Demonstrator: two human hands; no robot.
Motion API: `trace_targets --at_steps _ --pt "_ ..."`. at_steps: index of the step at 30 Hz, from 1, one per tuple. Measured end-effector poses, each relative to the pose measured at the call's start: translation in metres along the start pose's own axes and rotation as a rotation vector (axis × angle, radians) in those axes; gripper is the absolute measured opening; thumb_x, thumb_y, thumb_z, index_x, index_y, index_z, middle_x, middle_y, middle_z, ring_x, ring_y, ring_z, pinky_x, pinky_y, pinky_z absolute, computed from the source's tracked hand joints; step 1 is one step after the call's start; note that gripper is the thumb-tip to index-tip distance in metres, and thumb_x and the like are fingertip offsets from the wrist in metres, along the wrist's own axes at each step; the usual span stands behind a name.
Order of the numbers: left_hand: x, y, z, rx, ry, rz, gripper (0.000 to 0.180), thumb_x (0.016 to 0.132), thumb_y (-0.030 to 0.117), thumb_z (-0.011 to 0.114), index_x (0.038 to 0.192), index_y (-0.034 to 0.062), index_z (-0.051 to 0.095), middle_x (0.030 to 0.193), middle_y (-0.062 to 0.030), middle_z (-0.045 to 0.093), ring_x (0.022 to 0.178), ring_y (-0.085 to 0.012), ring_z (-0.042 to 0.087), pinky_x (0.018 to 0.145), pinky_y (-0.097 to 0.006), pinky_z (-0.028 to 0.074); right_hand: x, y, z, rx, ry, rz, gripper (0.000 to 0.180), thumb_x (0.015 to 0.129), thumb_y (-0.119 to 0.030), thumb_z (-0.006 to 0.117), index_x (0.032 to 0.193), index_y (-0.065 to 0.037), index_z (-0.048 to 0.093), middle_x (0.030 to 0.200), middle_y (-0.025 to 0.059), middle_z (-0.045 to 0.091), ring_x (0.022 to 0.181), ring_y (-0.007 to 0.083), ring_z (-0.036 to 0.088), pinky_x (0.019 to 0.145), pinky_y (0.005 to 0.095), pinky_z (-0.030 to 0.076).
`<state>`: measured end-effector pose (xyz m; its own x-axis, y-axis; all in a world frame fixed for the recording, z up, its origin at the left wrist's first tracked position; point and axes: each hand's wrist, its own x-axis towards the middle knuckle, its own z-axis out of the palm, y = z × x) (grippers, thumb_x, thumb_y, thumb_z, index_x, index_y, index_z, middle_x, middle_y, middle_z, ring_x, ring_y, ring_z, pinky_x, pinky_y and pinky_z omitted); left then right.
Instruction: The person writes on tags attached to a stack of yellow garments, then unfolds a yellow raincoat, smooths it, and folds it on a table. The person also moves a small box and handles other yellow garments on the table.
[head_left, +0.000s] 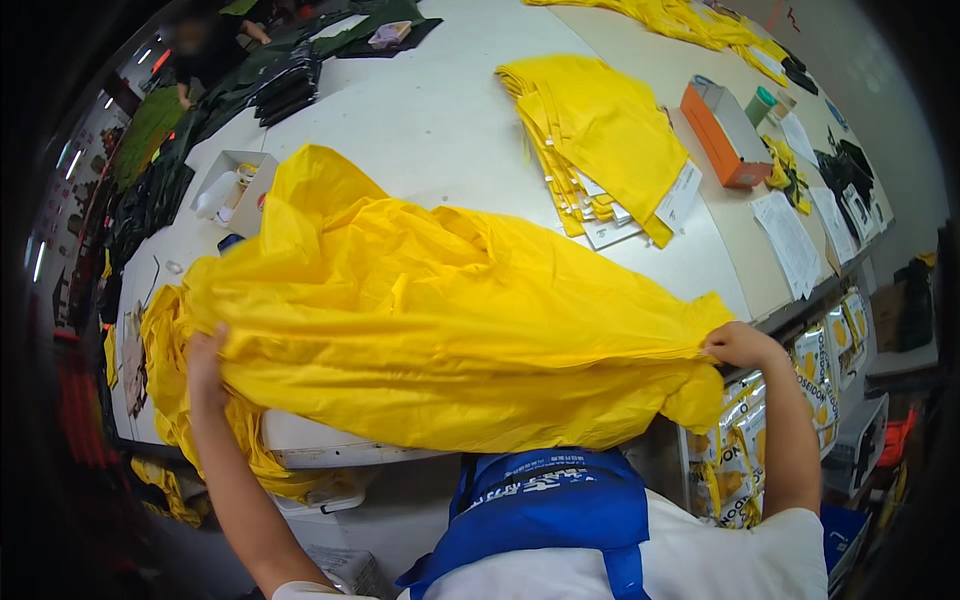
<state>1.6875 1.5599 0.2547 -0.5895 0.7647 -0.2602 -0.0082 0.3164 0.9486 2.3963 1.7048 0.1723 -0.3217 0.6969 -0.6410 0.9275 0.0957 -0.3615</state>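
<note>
A large yellow garment point(430, 330) of thin, creased fabric is stretched sideways across the near edge of the table, its kind hard to tell in this bunched state. My left hand point(206, 358) is closed on its left part, the fingers partly hidden by the fabric. At the right end my right hand point(742, 346) pinches the edge of the same garment. Between the hands the near side hangs over the table edge in front of my blue apron point(540, 510). More yellow fabric point(168, 360) lies bunched outside my left hand.
Beyond the garment are a stack of folded yellow garments point(590, 130) with white tags, an orange box point(725, 135), papers point(787, 240) and a white bin point(250, 190). Dark folded bundles point(288, 85) and a person point(205, 55) are at far left. Packaged goods point(740, 450) sit below right.
</note>
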Motion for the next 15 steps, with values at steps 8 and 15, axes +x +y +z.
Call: trace_targets --at_steps 8,15 --pt "-0.007 -0.106 -0.04 1.664 0.302 -0.178 0.037 0.082 0.031 0.067 0.094 -0.0045 0.066 0.094 -0.0238 0.066 0.087 -0.0395 0.063 0.075 -0.045 0.051 0.016 -0.069 0.06 0.207 0.261 0.141 0.026 0.081 -0.023 0.069 0.094 -0.001 0.063 0.076 0.0152 0.064 0.074 0.0308 0.063 0.069 0.0381 0.05" --pt "-0.104 -0.106 0.24 0.567 -0.969 0.06 0.037 0.089 0.026 0.063 0.12 0.0052 0.061 0.115 -0.0169 0.063 0.105 -0.0256 0.061 0.089 -0.035 0.048 0.043 -0.068 0.102 -0.491 0.42 -0.169 0.01 0.072 -0.014 0.066 0.078 -0.006 0.064 0.079 0.0081 0.063 0.086 0.027 0.059 0.072 0.0368 0.048"
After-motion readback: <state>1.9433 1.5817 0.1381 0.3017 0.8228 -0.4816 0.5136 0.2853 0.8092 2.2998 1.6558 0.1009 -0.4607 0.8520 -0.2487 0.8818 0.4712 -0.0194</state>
